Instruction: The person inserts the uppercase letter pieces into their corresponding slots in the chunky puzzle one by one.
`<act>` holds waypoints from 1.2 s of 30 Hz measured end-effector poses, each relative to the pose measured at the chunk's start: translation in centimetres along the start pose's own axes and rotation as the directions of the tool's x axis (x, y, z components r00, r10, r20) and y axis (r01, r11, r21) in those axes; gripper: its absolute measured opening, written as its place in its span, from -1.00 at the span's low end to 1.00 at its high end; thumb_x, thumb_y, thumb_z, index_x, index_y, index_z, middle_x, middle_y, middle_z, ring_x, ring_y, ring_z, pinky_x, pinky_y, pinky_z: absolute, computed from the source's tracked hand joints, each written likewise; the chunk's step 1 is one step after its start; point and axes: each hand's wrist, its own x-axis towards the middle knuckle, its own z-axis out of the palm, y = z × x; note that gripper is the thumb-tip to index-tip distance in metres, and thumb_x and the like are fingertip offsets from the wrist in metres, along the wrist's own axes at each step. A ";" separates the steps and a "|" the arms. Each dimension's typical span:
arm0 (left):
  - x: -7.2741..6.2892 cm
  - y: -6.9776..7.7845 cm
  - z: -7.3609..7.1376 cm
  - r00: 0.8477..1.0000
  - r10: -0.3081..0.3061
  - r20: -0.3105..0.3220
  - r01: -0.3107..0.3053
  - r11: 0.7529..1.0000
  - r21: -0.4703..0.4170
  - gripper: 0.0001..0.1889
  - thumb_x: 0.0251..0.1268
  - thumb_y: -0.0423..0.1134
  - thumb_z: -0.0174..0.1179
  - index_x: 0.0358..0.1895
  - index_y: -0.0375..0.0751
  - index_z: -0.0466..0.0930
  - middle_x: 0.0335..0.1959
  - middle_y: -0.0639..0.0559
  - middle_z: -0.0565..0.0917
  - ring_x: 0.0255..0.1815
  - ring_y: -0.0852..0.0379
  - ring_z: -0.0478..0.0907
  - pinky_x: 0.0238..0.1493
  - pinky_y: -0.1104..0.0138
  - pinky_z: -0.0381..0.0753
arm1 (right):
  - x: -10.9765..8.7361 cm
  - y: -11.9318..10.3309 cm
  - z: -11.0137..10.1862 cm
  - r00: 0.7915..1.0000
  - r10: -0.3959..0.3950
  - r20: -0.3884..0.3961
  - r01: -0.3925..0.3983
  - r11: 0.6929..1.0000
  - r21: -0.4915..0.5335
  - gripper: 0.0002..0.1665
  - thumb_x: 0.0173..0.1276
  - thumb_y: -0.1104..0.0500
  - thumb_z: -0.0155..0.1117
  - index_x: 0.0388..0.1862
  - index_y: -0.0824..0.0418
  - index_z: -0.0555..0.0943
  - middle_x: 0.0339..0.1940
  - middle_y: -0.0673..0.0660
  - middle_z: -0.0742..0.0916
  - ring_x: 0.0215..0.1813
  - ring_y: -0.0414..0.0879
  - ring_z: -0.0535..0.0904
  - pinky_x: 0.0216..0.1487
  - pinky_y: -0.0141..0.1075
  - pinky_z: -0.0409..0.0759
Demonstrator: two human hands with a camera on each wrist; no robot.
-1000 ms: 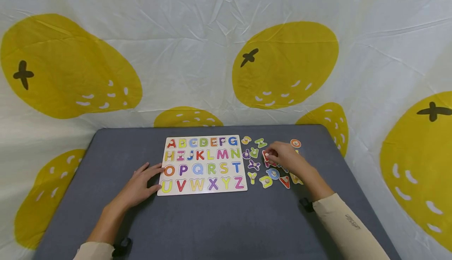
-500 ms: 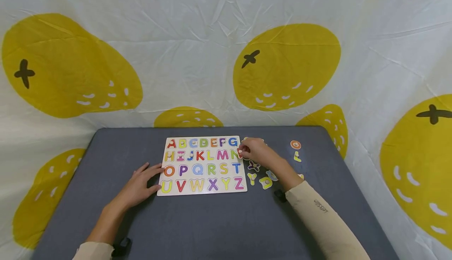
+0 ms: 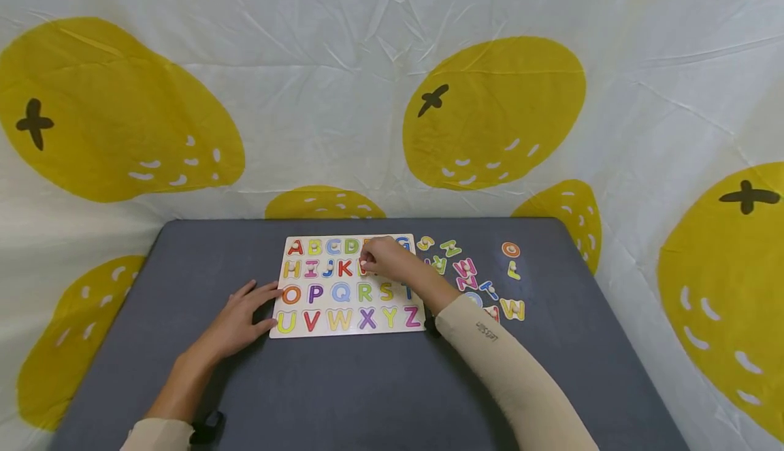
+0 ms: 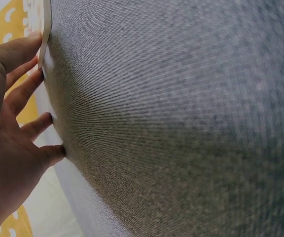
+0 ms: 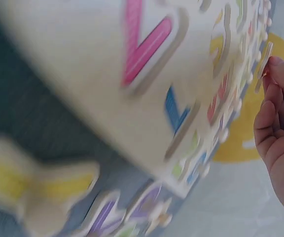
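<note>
A pale wooden alphabet puzzle board (image 3: pixel 327 293) lies on the table. Knobbed letters sit in its top row and at the left of its second row; flat printed letters show in its lower rows. My left hand (image 3: pixel 241 318), fingers spread, rests at the board's left edge; in the left wrist view the thumb touches that edge (image 4: pixel 46 29). Above the second row, right of the printed K, my right hand (image 3: pixel 388 259) pinches a small red letter piece (image 3: pixel 363 269). The right wrist view shows this piece (image 5: pixel 265 66) edge-on, so its letter is hard to read.
Loose knobbed letters lie right of the board, among them a yellow W (image 3: pixel 512 309), a blue T (image 3: pixel 488 290), an orange O (image 3: pixel 511 250) and a yellow L (image 3: pixel 513 271). The grey table (image 3: pixel 355 396) meets a lemon-print curtain (image 3: pixel 331 131) behind.
My right hand has carried the red letter piece leftward from the loose letters to above the board's second row. My left hand has stayed at the board's left edge.
</note>
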 end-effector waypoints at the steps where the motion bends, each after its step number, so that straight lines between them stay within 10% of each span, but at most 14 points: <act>1: 0.0 0.0 0.0 1.000 0.003 0.000 -0.003 1.000 -0.001 -0.38 0.26 -0.30 0.43 0.41 -0.20 0.52 0.53 -0.28 0.40 0.58 -0.55 0.02 0.34 -0.61 -0.09 | 0.5 -0.2 0.3 1.000 0.000 0.002 0.000 1.000 -0.005 -0.90 0.49 0.16 0.33 -0.27 0.11 0.72 -0.36 -0.03 0.71 -0.36 -0.22 0.50 -0.27 -0.41 0.47; 36: 0.2 -0.4 0.0 1.000 0.000 0.025 0.000 1.000 -0.010 -0.37 0.28 -0.29 0.41 0.43 -0.22 0.49 0.55 -0.28 0.36 0.59 -0.56 -0.02 0.36 -0.60 -0.12 | 3.7 -3.0 3.5 0.992 0.124 -0.003 -0.124 0.991 -0.043 -0.86 0.53 0.09 0.29 -0.25 0.09 0.67 -0.35 -0.04 0.65 -0.36 -0.21 0.49 -0.34 -0.44 0.42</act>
